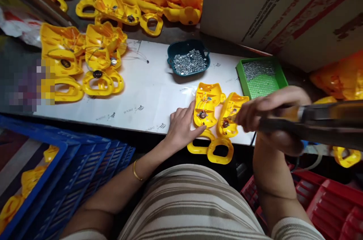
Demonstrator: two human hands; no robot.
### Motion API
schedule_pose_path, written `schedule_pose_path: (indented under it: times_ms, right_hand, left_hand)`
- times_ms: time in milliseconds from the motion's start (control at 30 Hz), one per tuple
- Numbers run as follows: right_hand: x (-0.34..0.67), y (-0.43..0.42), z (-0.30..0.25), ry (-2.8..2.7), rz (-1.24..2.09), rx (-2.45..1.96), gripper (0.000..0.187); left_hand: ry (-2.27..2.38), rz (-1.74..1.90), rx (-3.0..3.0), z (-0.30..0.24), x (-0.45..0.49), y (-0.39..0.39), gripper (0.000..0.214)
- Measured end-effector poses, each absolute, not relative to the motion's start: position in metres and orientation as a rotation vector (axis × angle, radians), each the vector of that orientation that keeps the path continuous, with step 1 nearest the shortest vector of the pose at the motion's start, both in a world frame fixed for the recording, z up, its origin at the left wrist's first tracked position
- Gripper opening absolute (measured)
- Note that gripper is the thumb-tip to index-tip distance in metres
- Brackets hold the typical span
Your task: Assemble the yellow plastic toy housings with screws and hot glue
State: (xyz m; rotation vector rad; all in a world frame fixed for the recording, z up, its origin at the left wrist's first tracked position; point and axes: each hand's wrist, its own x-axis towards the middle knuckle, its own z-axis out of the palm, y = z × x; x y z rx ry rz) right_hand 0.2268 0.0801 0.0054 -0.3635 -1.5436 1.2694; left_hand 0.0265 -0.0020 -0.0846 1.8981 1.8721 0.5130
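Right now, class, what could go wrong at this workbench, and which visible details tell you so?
1. The tool in the right hand, directed toward the right yellow shell, might slip toward the left hand, which rests against the left yellow shell.
2. Both shells' handles jut past the front edge of the white board, so a knock might tip them off.

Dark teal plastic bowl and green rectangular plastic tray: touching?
Apart: the head view shows flat white printed board between the dark teal plastic bowl and the green rectangular plastic tray.
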Motion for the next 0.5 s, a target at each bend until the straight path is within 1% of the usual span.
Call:
schedule_pose_path:
  times_ms: [67,100,133,200,267,333,433,500]
  right_hand:
    - [0.250,0.082,0.011,-1.442,0.996,-0.377,0.028]
    - [0.262,0.083,0.011,-1.401,0.876,-0.410,0.025]
    - [0.272,0.086,0.009,-1.373,0.791,-0.458,0.022]
    - [0.291,0.092,-0.001,-1.327,0.684,-0.528,0.018]
    - [0.302,0.096,-0.014,-1.285,0.649,-0.593,0.017]
    - [0.307,0.099,-0.027,-1.237,0.665,-0.671,0.019]
    - [0.304,0.100,-0.041,-1.183,0.732,-0.761,0.025]
    - [0.300,0.102,-0.045,-1.164,0.760,-0.788,0.029]
  left_hand:
    - [1.912,0.609,1.968,-0.081,0.023,-0.004,0.086]
    - [1.893,0.675,2.042,-0.077,0.023,-0.005,0.083]
    - [1.818,0.730,2.147,-0.073,0.024,-0.006,0.077]
    - [1.514,0.746,2.397,-0.063,0.030,-0.008,0.063]
    - [1.166,0.602,2.580,-0.055,0.038,-0.009,0.057]
    - [0.975,0.430,2.656,-0.053,0.044,-0.007,0.062]
    - [0.865,0.250,2.726,-0.057,0.048,-0.002,0.069]
    - [0.850,0.165,2.788,-0.060,0.045,0.002,0.067]
